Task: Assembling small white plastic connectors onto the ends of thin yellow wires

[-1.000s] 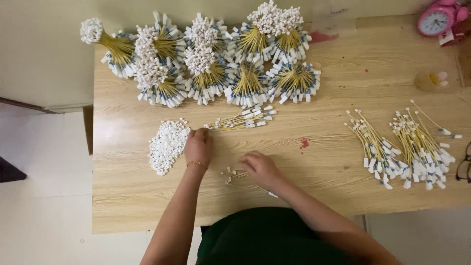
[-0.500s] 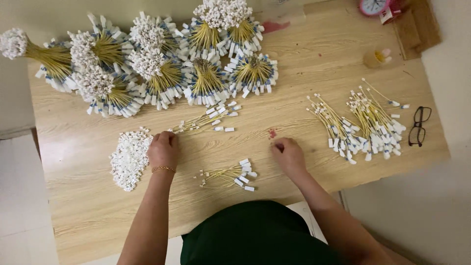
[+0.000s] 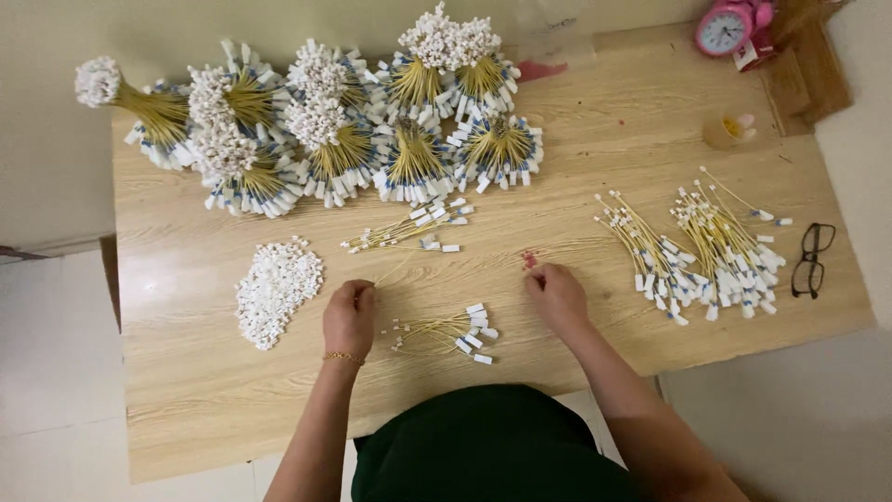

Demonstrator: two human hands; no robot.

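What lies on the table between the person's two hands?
In the head view, a small bundle of yellow wires with white tags lies between the left hand and right hand.

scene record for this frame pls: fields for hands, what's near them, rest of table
left hand: closed, knuckles up, on the wooden table; contents hidden
right hand: fingers curled by a small red spot
between hands: small wire bundle, yellow with white tags
left of left hand: pile of white connectors
far edge: tied wire bunches
right side: loose wire piles, black glasses
far right corner: pink clock
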